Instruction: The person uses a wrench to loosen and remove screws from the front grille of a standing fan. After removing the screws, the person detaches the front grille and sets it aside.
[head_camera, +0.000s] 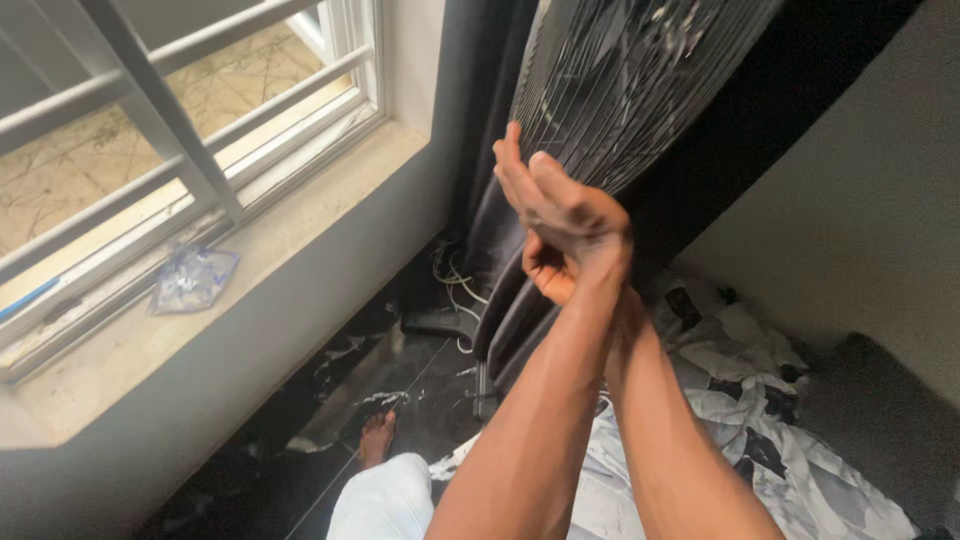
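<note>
I am looking down at my two hands raised together against a dark pleated curtain (640, 80). My left hand (560, 205) is lying in front, fingers pressed together and pointing up, touching the fabric. My right hand (547, 275) is curling behind it, and I cannot tell what it is gripping. A window sill (250, 260) is running along the left, patterned bedding (740, 400) lying below.

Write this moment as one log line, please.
left hand: raised at fan grille | right hand: behind left wrist, mostly hidden | dark curtain: beside fan
</note>
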